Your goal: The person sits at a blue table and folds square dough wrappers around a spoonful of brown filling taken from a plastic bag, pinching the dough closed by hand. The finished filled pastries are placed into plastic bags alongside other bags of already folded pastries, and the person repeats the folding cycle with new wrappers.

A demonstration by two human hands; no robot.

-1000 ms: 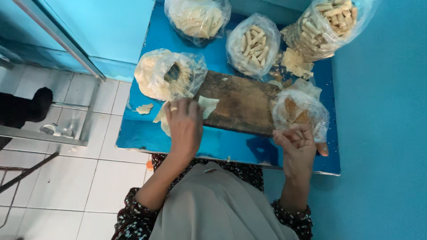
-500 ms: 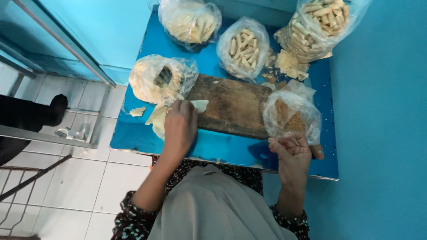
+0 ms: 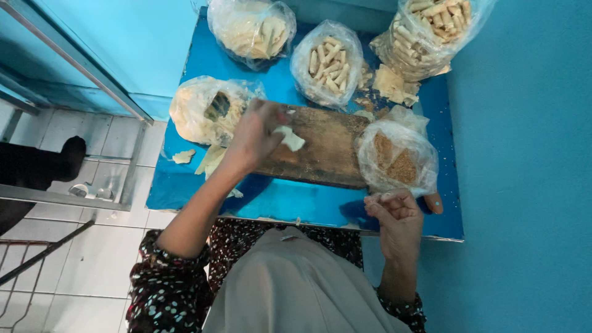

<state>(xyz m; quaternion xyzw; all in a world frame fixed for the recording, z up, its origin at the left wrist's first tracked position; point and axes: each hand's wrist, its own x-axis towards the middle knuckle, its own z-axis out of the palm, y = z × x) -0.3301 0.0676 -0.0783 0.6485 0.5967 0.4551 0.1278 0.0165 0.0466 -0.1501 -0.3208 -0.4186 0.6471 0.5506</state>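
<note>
Head view, and we look down on a small pale, thin piece of dough wrapper (image 3: pixel 290 138), soft-edged and slightly folded, just left of the frame's centre. Our left hand (image 3: pixel 256 132) pinches it between thumb and fingertips, the fingers closed narrowly on it, above the left end of a worn brown wooden cutting board (image 3: pixel 327 148).

Our right hand (image 3: pixel 398 213) sits at the lower right of centre, off the board's near edge, fingers curled in tight; we cannot tell whether anything lies inside them.

Touching the board's right end is a clear plastic bag of brown crumbs (image 3: pixel 398 157). At the board's left end, a clear plastic bag of pale wrappers (image 3: pixel 206 111) lies just beyond our left hand. A few loose pale scraps (image 3: pixel 184 156) lie at the left of the glossy blue tabletop (image 3: pixel 290 203).

Along the upper edge stand three more clear bags: one of pale pieces (image 3: pixel 250 28) at upper centre, one of small rolled sticks (image 3: pixel 327 61) beside it, and a fuller bag of rolls (image 3: pixel 431 31) at upper right. White floor tiles (image 3: pixel 80 265) fill the lower left.
</note>
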